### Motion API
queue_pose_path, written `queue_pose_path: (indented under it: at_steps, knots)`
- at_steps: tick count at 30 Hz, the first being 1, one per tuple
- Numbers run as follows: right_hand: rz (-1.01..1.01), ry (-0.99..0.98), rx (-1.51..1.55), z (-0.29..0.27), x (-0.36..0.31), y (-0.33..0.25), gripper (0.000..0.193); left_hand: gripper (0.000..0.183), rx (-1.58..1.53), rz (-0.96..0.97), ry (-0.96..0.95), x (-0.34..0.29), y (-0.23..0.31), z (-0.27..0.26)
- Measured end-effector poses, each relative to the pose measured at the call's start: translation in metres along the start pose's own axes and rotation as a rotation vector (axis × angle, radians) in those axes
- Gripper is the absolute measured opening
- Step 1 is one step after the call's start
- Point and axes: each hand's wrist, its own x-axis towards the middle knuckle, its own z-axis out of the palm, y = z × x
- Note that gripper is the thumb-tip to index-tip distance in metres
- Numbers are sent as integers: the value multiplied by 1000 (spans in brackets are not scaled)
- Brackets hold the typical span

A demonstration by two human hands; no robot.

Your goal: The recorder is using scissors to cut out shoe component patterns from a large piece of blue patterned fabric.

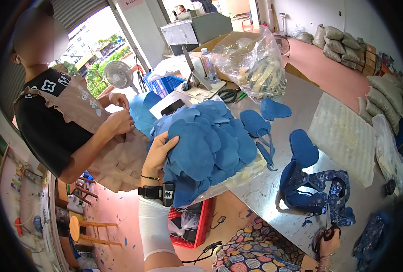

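A tall pile of rounded blue suede-like pieces (228, 140) lies at the near left part of the metal table. My left hand (160, 152) pinches the edge of one blue piece (190, 152) on the pile's near side, thumb on top and the other fingers hidden beneath. Low at the right, my right hand (330, 245) is closed round the handles of a pair of scissors (331, 232). Their blades reach up to dark blue patterned straps and scraps (337, 195) on the table. Single blue pieces (304, 148) and a thin cut-off strip (266, 149) lie between.
At left, a co-worker (70, 113) handles blue pieces beside the pile. Behind stand a clear plastic bag (256, 63), a bottle (209, 65), a phone (172, 107) and other scissors (229, 95). Below the table edge is a red crate (206, 222); a wooden stool (76, 228) stands lower left.
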Motion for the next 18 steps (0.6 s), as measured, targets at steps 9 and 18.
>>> queue_pose_path:
  at_steps: [9, 18]
  knots:
    - [11, 43, 8, 5, 2, 3, 31, 43, 1071, 317, 396, 43, -6, -6]
    - [-1, 49, 36, 4, 1, 4, 32, 52, 1420, 166, 280, 50, -18, 12]
